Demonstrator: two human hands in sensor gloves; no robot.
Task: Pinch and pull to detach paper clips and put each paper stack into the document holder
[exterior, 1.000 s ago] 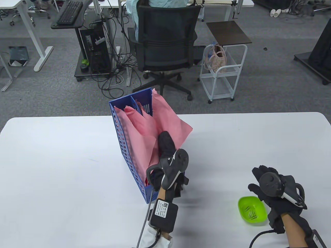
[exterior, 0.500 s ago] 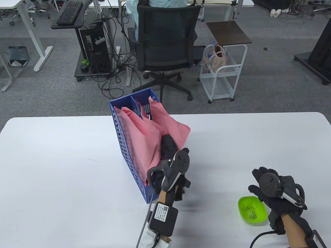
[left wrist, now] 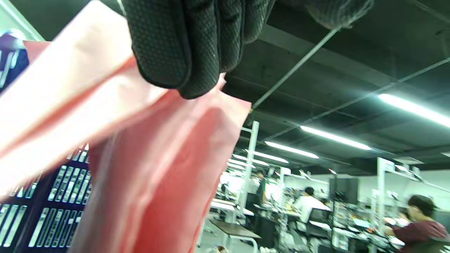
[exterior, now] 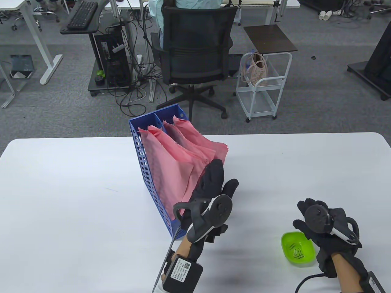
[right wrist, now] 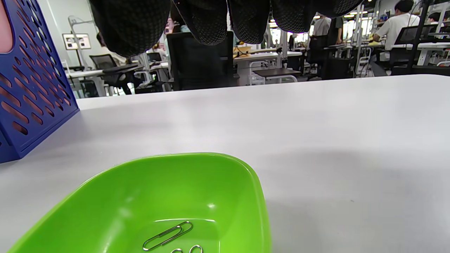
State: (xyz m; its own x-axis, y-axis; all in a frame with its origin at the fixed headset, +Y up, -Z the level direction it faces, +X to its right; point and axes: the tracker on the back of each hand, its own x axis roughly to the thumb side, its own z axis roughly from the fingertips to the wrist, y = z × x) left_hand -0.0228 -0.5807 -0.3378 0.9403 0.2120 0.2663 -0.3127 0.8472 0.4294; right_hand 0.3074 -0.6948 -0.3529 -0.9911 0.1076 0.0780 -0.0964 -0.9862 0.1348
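The blue document holder [exterior: 143, 164] stands mid-table with several pink paper stacks [exterior: 178, 152] leaning in it. My left hand [exterior: 222, 178] is at the holder's open right side, fingers straight and laid against the edge of the nearest pink stack [left wrist: 151, 165]; the left wrist view shows the fingertips [left wrist: 186, 56] on that paper. My right hand [exterior: 317, 213] hovers just above the green bowl [exterior: 297, 248], fingers loosely curled and holding nothing. Paper clips [right wrist: 168, 235] lie in the bowl [right wrist: 242, 168]. The holder's perforated wall [right wrist: 31, 88] shows at the left of the right wrist view.
The white table [exterior: 76, 198] runs left and right of the holder. Beyond its far edge stand a black office chair [exterior: 195, 58] with a seated person and a white wire trolley [exterior: 262, 88].
The pink stack that stuck up above the holder has sunk down into it. My left hand drew back towards me and its fingers spread straight. The right hand stayed over the bowl.
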